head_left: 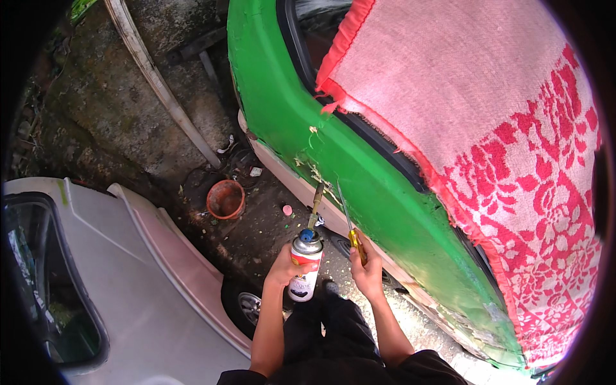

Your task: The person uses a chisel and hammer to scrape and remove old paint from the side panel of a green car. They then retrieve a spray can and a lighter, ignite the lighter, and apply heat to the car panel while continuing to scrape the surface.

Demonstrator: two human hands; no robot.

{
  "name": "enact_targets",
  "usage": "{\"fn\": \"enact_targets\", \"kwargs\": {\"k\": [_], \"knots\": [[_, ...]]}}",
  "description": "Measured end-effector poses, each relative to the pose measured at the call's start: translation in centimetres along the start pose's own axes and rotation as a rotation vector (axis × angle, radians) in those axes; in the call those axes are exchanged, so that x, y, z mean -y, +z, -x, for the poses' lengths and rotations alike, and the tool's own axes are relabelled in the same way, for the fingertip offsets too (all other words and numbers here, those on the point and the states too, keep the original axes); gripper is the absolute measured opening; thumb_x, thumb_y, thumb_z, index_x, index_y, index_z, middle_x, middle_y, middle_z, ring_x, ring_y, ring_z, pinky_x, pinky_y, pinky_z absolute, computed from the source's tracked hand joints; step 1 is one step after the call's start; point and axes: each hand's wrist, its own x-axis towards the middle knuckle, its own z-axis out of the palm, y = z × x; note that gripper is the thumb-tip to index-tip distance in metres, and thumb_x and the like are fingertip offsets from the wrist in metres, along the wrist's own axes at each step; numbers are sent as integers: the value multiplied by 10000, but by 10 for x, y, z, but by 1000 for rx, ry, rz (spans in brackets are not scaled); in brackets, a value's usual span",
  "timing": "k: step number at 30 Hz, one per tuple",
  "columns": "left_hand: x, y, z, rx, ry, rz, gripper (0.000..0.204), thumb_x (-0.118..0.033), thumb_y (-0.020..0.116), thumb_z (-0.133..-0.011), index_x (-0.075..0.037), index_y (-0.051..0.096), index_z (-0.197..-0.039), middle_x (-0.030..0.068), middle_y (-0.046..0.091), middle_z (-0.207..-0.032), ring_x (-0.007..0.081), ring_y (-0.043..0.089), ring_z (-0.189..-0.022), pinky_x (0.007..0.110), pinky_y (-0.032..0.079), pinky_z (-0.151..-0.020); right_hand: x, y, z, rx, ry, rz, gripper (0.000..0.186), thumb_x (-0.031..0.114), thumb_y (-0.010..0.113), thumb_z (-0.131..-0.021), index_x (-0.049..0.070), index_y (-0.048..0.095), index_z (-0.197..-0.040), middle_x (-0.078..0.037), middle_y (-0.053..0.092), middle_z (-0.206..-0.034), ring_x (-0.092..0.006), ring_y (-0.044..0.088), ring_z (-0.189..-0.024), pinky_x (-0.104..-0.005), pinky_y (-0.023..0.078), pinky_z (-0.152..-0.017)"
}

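My left hand (283,267) is wrapped round a white and red gas canister (303,285) with a blowtorch head (315,206) fitted on top. The torch's brass-coloured nozzle points away from me at the green car body (276,96); I cannot make out a flame. In my right hand (367,272) is a screwdriver (355,242) with a yellow handle, its thin metal shaft reaching up to the car's side. Its tip lies close to the panel, but whether it touches I cannot tell. Flakes of peeling paint (315,172) cling to the green surface near both tools.
A red and white flowered cloth (449,96) covers the green car's windows and roof. Another car, pale grey (147,289), stands close on my left. Between them, a terracotta pot (226,199) and a small pink object (287,210) lie on the ground. A long pale strip (157,80) leans behind.
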Motion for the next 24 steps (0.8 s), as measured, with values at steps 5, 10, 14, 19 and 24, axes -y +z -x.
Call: {"fn": "enact_targets", "kwargs": {"k": [5,10,14,19,24], "knots": [[-2,16,1,-13,-10,11,570,-224,865,-624,23,650,-1091,116,709,-991,194,692,-823,339,570,-741,12,-13,10,33,46,-59,483,31,515,-991,-15,446,-1466,19,554,-918,-48,415,-714,-206,380,-632],[-5,31,0,31,4,21,446,-192,859,-670,4,687,-1032,57,699,-900,141,665,-809,303,541,-757,11,-22,9,-10,-31,1,475,27,522,-994,-1,458,-1464,34,560,-948,-41,403,-725,-199,373,-640],[-6,35,-1,5,10,43,441,-190,860,-667,2,687,-1024,58,700,-896,141,667,-806,302,541,-759,12,-23,2,-20,-52,20,441,34,538,-997,-1,498,-1435,39,579,-976,-38,416,-730,-196,385,-641],[0,31,0,0,6,-23,598,-223,879,-615,30,645,-1103,110,712,-982,187,693,-814,338,573,-746,20,-22,4,-52,-30,13,422,27,566,-986,-1,533,-1406,19,617,-965,-31,432,-718,-180,391,-625],[2,36,4,-19,6,-20,609,-240,885,-611,30,647,-1102,118,715,-988,196,699,-819,345,578,-748,37,-21,-6,-11,55,103,405,9,599,-957,-17,571,-1360,-69,663,-1020,-93,540,-793,-232,454,-705]]}}
